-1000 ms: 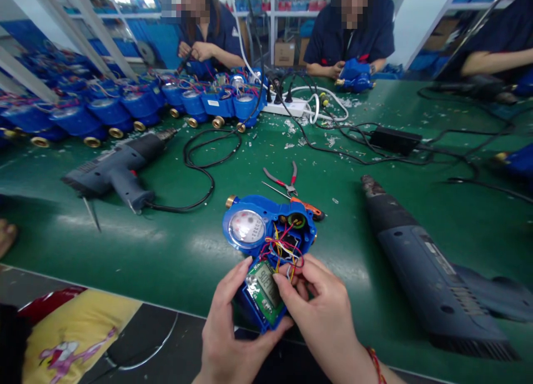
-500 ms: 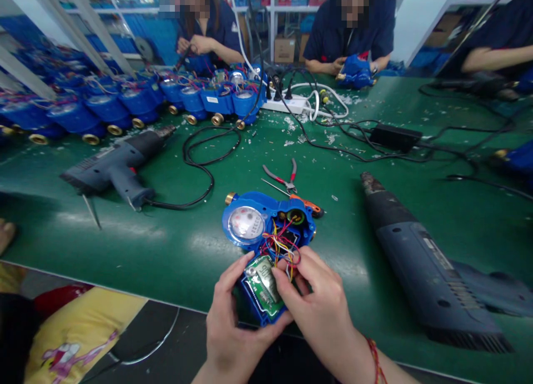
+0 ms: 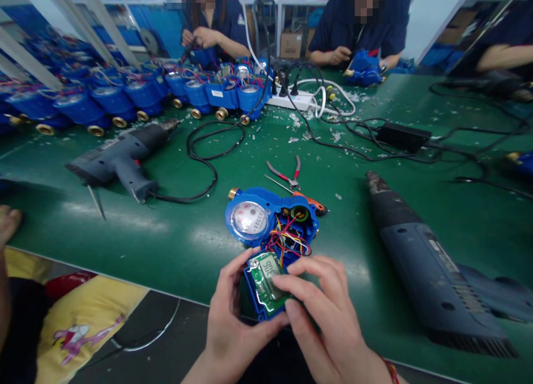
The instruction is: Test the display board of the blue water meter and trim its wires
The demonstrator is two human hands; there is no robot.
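A blue cover holding a green circuit board (image 3: 263, 298) with a small digital display is gripped by my left hand (image 3: 233, 312), thumb below and fingers at its left side. Over the board's right side, my right hand (image 3: 328, 306) has its fingers apart, with a fingertip at the display. Just beyond lies a blue water meter (image 3: 266, 200) with a round dial at left and an open compartment at right. Red, yellow and white wires (image 3: 287, 239) run in a tangle between compartment and board.
Pliers (image 3: 287, 175) and an orange-handled screwdriver (image 3: 310, 202) lie behind the meter. One heat gun (image 3: 120, 156) rests at left, another (image 3: 425, 256) at right. Several blue meters (image 3: 79, 109) line the back left near a power strip (image 3: 291, 99). Other people sit across the green table (image 3: 187, 228).
My right hand has let go of the wires; its fingers have spread and come down over the board. The wires now lie nearer the compartment. The whole view has shifted slightly.
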